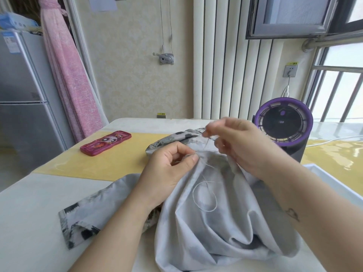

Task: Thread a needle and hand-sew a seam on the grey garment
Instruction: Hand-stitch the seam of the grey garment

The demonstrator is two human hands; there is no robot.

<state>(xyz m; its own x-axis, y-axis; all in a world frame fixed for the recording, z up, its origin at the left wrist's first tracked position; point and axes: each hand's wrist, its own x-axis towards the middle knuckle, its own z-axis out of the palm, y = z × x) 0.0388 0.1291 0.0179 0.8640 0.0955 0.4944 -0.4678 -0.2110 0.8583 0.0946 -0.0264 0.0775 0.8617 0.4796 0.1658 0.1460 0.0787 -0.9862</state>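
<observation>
The needle (207, 142) was judged to be already threaded. A pale thread (204, 195) could be followed from it down the garment (206, 222), where the slack lay in a loose loop on the cloth. The sewing was judged to be under way at a raised fold near the garment's far end. That fold was pinched between the thumb and forefinger of the left hand (169, 165), with the other fingers curled in. The needle was pinched in the fingertips of the right hand (235, 142), which was held just above the fold with the needle slanted down toward the cloth. The number of stitches laid could not be told, as the seam line was too fine and partly hidden by fingers. Further stitching, the knot and the cutting of the thread were taken to be left.

The garment, grey with a darker print on one face, was heaped on a pale table (39, 213), one end trailing out to the left. A yellow mat (94, 165) was spread on the table beyond the garment. A pink-red case (106, 143) with a cartoon figure lay flat on the mat, beyond the garment to the left. A purple-rimmed fan (282, 122) stood beyond it to the right. The rim of a white tray (322, 177) was seen just right of the garment. Well beyond the garment, a patterned wall with a white ribbed panel (222, 65) was seen. A pink curtain (66, 75) and a fridge (21, 95) were seen to the far left, and a barred window (337, 91) to the far right.
</observation>
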